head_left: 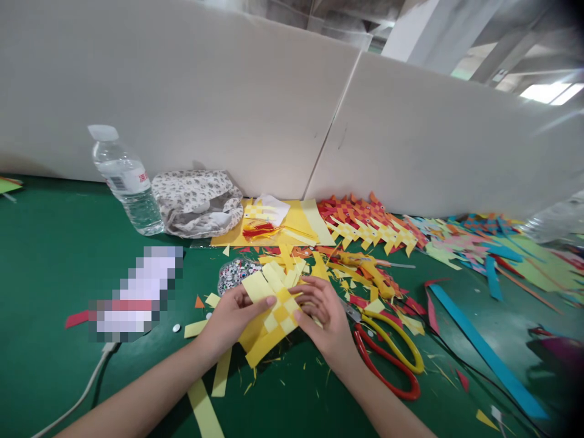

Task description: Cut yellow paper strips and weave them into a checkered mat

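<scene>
Between my hands is a piece of woven paper strips, checkered in pale and deep yellow, with loose strip ends sticking out at its upper and lower left. My left hand pinches its left side, thumb on top. The right side is held by my right hand, its thumb at the edge and fingers curled behind. Just right of that hand lie scissors with one yellow and one red handle loop. Beneath my left forearm, pale yellow paper strips rest on the green table.
A water bottle and a patterned cloth bag stand by the grey partition. Googly eyes lie in a bag. Finished woven fish are piled behind a yellow glue gun. A blue strip lies right, a pixelated object left.
</scene>
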`<state>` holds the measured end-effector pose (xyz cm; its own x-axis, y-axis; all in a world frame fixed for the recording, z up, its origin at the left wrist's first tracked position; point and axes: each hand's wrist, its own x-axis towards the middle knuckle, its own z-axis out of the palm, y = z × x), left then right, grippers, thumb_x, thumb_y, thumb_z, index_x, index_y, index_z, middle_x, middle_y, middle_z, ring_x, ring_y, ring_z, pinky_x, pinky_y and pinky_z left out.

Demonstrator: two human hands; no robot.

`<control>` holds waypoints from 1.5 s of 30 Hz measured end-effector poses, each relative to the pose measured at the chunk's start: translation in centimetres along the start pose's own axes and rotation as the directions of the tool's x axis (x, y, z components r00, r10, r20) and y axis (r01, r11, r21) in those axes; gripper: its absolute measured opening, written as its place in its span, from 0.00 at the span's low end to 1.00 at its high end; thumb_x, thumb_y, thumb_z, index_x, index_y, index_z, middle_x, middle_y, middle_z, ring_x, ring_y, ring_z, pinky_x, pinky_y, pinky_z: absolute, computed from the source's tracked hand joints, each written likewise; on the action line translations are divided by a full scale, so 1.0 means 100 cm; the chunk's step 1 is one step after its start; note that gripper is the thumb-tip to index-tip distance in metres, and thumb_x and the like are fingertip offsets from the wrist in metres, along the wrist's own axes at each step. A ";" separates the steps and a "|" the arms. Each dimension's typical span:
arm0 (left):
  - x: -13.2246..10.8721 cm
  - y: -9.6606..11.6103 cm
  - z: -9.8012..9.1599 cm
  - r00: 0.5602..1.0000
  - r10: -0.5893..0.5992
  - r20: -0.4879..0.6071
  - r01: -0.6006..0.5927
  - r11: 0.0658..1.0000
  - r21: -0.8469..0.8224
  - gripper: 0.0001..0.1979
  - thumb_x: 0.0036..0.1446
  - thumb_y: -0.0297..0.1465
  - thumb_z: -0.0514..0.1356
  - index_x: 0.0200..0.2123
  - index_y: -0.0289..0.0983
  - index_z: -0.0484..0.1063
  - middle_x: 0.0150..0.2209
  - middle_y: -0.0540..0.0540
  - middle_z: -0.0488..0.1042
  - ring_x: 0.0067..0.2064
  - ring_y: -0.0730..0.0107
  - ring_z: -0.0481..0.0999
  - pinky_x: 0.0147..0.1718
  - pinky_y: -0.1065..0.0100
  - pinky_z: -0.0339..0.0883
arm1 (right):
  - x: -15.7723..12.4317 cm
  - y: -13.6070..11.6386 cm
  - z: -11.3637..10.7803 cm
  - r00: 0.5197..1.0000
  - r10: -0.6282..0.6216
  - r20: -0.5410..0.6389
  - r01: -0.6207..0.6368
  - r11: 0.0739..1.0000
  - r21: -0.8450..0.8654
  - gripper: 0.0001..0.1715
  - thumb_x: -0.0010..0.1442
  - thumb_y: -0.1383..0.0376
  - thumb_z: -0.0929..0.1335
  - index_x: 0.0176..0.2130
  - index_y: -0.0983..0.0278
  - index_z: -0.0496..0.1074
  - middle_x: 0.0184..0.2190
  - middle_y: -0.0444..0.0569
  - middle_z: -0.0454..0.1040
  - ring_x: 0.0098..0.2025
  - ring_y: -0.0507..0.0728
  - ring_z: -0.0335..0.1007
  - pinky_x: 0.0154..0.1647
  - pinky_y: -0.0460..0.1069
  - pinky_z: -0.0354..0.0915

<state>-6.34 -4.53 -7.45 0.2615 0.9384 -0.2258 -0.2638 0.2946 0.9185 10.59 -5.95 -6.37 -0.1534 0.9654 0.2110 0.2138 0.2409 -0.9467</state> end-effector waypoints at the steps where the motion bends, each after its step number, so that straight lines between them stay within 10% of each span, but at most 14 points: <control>1: 0.000 0.002 0.000 1.000 -0.022 -0.020 0.021 1.000 -0.021 0.17 0.45 0.35 0.64 0.41 0.37 0.72 0.33 0.45 0.79 0.31 0.65 0.77 0.30 0.67 0.68 | -0.001 -0.001 -0.001 0.996 -0.093 -0.002 0.092 0.993 -0.074 0.23 0.51 0.70 0.64 0.48 0.60 0.57 0.44 0.53 0.67 0.43 0.58 0.66 0.40 0.53 0.66; 6: -0.003 0.010 0.001 0.992 -0.091 -0.082 0.086 0.995 -0.059 0.13 0.44 0.34 0.64 0.34 0.35 0.72 0.28 0.47 0.79 0.24 0.69 0.75 0.25 0.70 0.68 | -0.005 -0.003 -0.001 0.887 -0.400 0.232 0.461 0.728 -0.508 0.28 0.47 0.75 0.62 0.49 0.62 0.61 0.53 0.54 0.59 0.57 0.63 0.52 0.55 0.61 0.53; 13: -0.002 0.009 0.001 0.996 -0.082 -0.025 0.080 0.994 -0.079 0.16 0.43 0.35 0.65 0.37 0.37 0.72 0.29 0.47 0.78 0.28 0.65 0.76 0.30 0.66 0.69 | -0.001 0.000 -0.003 0.781 -0.504 0.369 0.594 0.417 -0.688 0.21 0.55 0.75 0.61 0.46 0.56 0.67 0.46 0.47 0.72 0.50 0.58 0.64 0.54 0.59 0.54; 19: -0.001 0.006 -0.003 0.991 -0.079 -0.104 0.072 0.995 -0.074 0.12 0.43 0.39 0.63 0.26 0.35 0.72 0.22 0.50 0.75 0.27 0.68 0.74 0.25 0.72 0.65 | -0.001 0.003 -0.007 0.854 -0.501 0.142 0.484 0.664 -0.570 0.21 0.56 0.76 0.59 0.42 0.56 0.70 0.39 0.46 0.76 0.43 0.56 0.70 0.49 0.56 0.61; 24: 0.005 0.004 -0.008 0.994 -0.075 0.075 0.087 0.982 -0.168 0.21 0.51 0.46 0.51 0.32 0.33 0.70 0.30 0.41 0.78 0.34 0.61 0.76 0.27 0.69 0.66 | 0.004 0.005 -0.005 0.968 -0.046 -0.248 0.006 0.988 -0.157 0.08 0.53 0.65 0.67 0.37 0.61 0.72 0.36 0.50 0.75 0.39 0.60 0.71 0.40 0.55 0.67; 33: 0.002 -0.003 -0.004 1.000 0.020 -0.012 -0.021 0.997 -0.079 0.25 0.41 0.32 0.66 0.44 0.38 0.62 0.44 0.39 0.74 0.40 0.57 0.76 0.30 0.66 0.68 | 0.015 0.001 -0.005 0.926 0.313 -0.213 -0.146 0.814 0.562 0.18 0.46 0.65 0.72 0.40 0.62 0.71 0.38 0.47 0.76 0.43 0.58 0.70 0.49 0.55 0.64; 45: -0.006 0.006 0.003 0.989 0.098 0.111 -0.108 0.990 0.091 0.14 0.43 0.30 0.65 0.36 0.36 0.74 0.36 0.46 0.78 0.39 0.63 0.75 0.37 0.67 0.66 | 0.002 0.006 0.024 0.950 0.311 0.030 -0.274 0.783 0.559 0.17 0.45 0.66 0.73 0.38 0.63 0.71 0.38 0.48 0.76 0.43 0.60 0.70 0.47 0.55 0.64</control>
<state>-6.35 -4.94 -6.62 0.3358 0.9369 -0.0977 -0.2051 0.1740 0.9631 8.36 -5.86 -7.54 -0.1083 0.9889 -0.1018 -0.3295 -0.1324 -0.9348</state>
